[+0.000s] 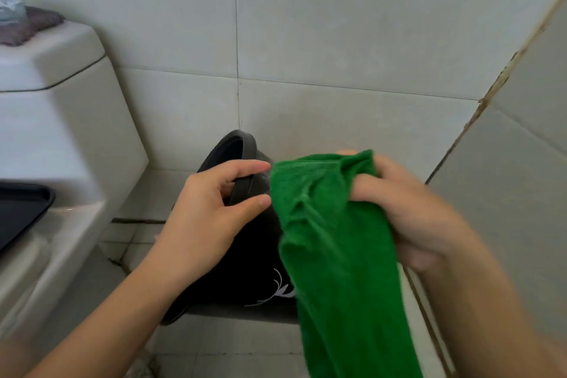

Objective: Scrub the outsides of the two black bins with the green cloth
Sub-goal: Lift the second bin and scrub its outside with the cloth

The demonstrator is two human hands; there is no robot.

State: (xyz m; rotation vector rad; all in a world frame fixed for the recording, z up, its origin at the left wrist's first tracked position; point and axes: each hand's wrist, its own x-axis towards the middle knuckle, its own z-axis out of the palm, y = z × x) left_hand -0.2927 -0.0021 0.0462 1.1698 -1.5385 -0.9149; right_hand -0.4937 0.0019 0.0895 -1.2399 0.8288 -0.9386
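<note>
One black bin is seen tipped on its side in the corner, between the toilet and the tiled wall, mouth turned toward the toilet and the back wall. A white leaf pattern is visible on its lower side. The rim is gripped by the left hand: fingers are curled over the rim edge, thumb below it. The green cloth is bunched at its top end in the right hand, fingers clenched around the fabric; the rest is hung down across the bin's right side. Contact between cloth and bin wall is likely, but it cannot be confirmed with the motion blur. A second bin cannot be made out. A dark tray-like object is seen on the toilet at the left edge, and a purplish cloth on the cistern lid. Floor tiles are visible below the bin.
</note>
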